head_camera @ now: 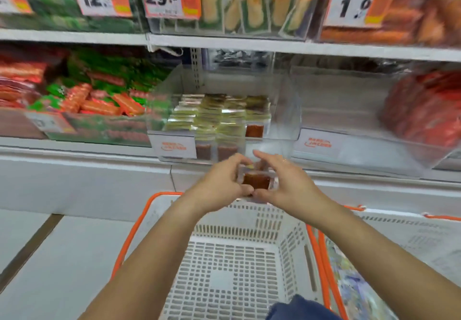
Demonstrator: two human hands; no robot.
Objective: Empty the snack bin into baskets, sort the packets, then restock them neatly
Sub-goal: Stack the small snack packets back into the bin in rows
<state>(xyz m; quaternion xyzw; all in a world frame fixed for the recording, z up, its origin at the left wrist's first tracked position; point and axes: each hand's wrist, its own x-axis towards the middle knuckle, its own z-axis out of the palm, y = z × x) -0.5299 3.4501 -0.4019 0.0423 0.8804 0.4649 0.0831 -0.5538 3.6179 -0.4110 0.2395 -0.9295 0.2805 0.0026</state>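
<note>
- Shop shelving fills the background, white shelves (274, 45) carrying price cards and clear bins of packeted snacks, some blurred.
- At the middle stands the clear snack bin (287, 110), holding flat packets (217, 117) with yellow-green tops and dark brown contents, stacked in rows toward its left and front; its right part looks bare.
- Both hands meet just in front of the bin, above the far rim of a white basket (224, 282) with orange handles.
- The left hand (224, 182) and right hand (282, 182) each curl fingers and thumb round a small stack of packets (257, 181), squeezing it from either side, probably to keep the pieces square and together.
- The stack shows a reddish-brown block in clear wrap, a yellow edge on top.
- A second basket (409, 240) sits just to the right, holding something pale and patterned, too blurred to name.
- Judging by the tidy rows, this looks like restocking.
</note>
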